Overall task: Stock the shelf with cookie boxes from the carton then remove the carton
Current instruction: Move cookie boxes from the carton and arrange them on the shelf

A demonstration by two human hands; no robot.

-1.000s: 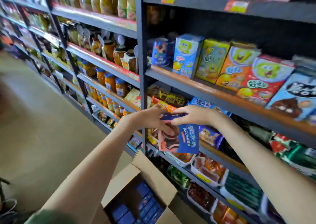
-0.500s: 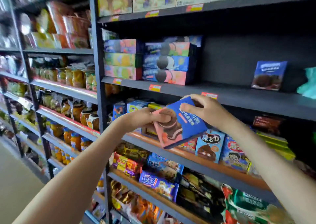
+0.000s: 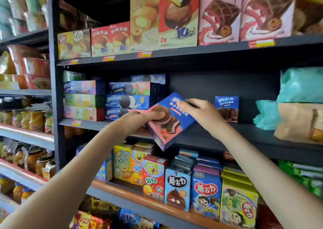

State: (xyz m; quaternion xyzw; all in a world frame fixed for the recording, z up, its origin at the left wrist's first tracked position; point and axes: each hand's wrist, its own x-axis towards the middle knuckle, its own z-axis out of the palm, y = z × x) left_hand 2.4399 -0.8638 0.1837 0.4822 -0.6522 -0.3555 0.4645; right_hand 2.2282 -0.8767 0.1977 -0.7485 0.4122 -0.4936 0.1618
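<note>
Up goes the cookie box (image 3: 172,118): a second ago I was holding it low over the open carton, and now I am lifting it to the front edge of the dark shelf (image 3: 248,141), and the carton is not showing any more. I am gripping the box with both hands. My left hand (image 3: 138,120) is curling round its lower left side, with fingers lying over the cookie picture. My right hand (image 3: 197,113) is pinching its top right edge. The box is tilting, with one corner pointing down past the shelf's front edge, so it is not sitting on the shelf yet. I think it is going to feel light. It looks like thin, stiff card that could dent if I squeeze the middle, and the shiny print might be a bit slippery. So I am guessing the edges and corners are the best places to hold it. On the shelf one box of the same kind (image 3: 226,109) is standing up near the back, just past my right hand. Toward the shelf's left end, flat stacks (image 3: 127,104) of cookie boxes are lying on top of each other. At the shelf's right end a green bag (image 3: 300,87) is sitting over a brown bag (image 3: 300,120). I cannot tell what is in the bags.
</note>
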